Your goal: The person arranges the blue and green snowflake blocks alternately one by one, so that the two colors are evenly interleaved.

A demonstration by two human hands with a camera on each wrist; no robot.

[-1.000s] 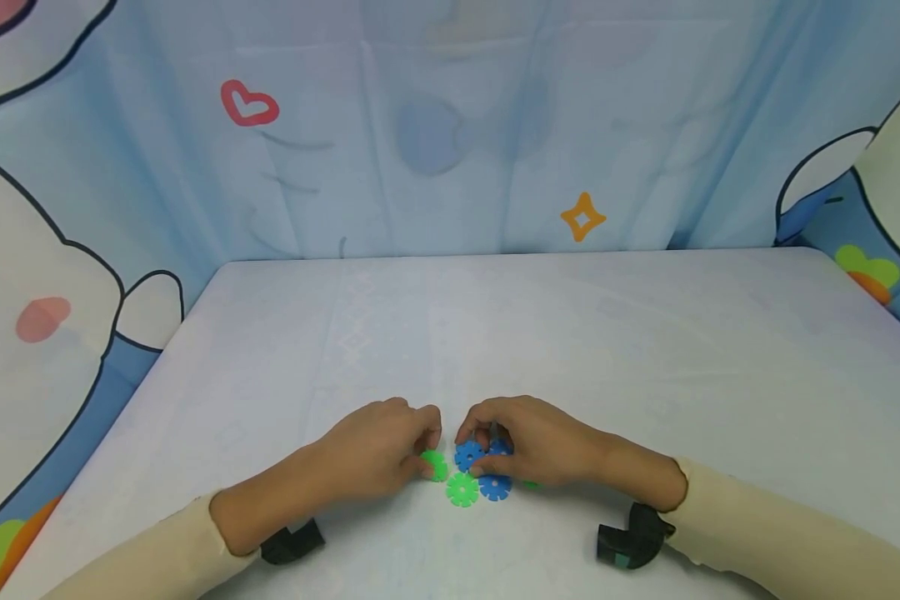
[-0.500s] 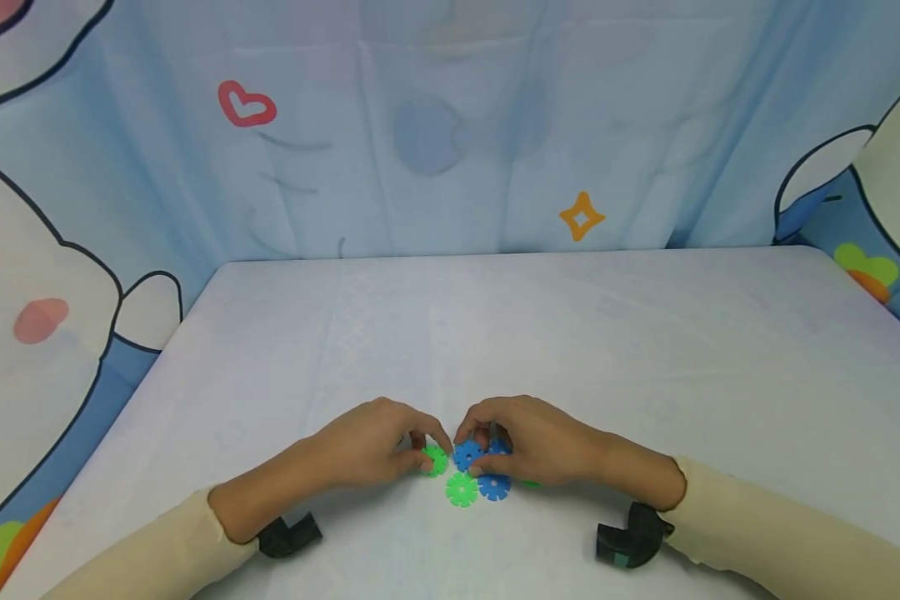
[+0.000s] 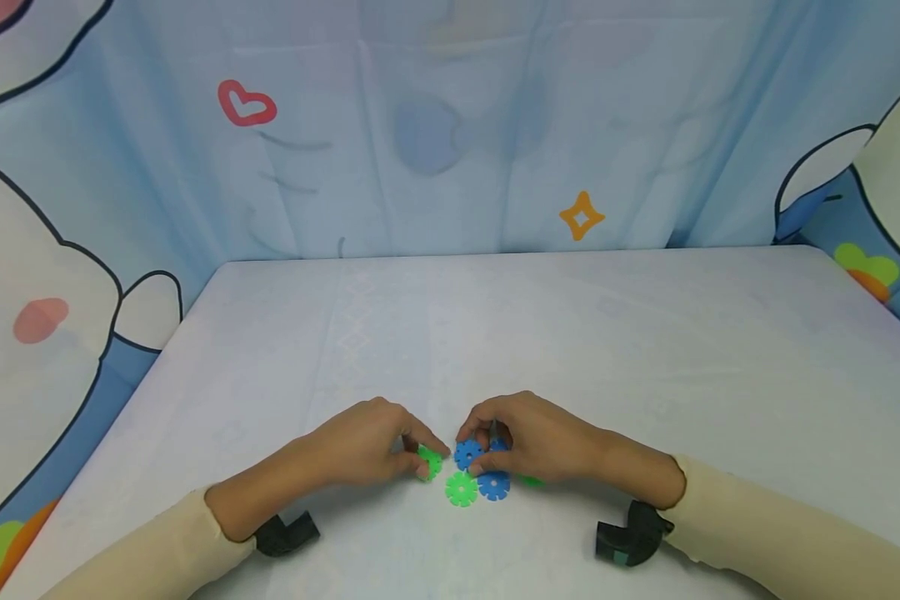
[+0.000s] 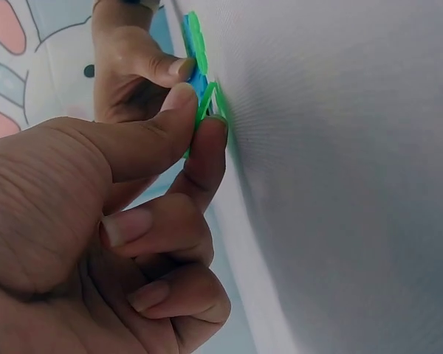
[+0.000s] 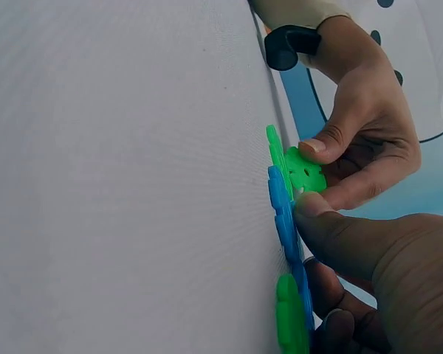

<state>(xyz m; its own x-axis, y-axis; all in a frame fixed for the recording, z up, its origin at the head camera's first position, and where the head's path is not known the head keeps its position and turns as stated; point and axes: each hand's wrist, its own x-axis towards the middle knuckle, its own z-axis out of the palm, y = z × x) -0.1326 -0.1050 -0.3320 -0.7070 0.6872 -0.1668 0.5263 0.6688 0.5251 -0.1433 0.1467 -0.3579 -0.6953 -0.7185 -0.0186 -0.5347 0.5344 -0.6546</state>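
Note:
My left hand (image 3: 363, 442) pinches a notched green plastic disc (image 3: 429, 462) between thumb and index finger. In the right wrist view that green disc (image 5: 307, 172) stands tilted, right beside the joined discs. My right hand (image 3: 543, 442) holds the group of interlocking discs, its thumb on a blue disc (image 3: 468, 455). At the near side of the group are a green disc (image 3: 461, 489) and another blue disc (image 3: 494, 485). Part of one more green disc (image 3: 531, 481) shows beneath my right hand. The right fingers hide part of the group.
A white cloth covers the table (image 3: 570, 333). Behind it hangs a light blue printed curtain (image 3: 450, 125). Each wrist carries a black camera mount, the left mount (image 3: 287, 535) and the right mount (image 3: 633, 535), close over the cloth.
The left fingers have shifted their hold, the index now reaching over the green disc. That disc has tilted and moved slightly left. The right hand and the joined discs have hardly moved.

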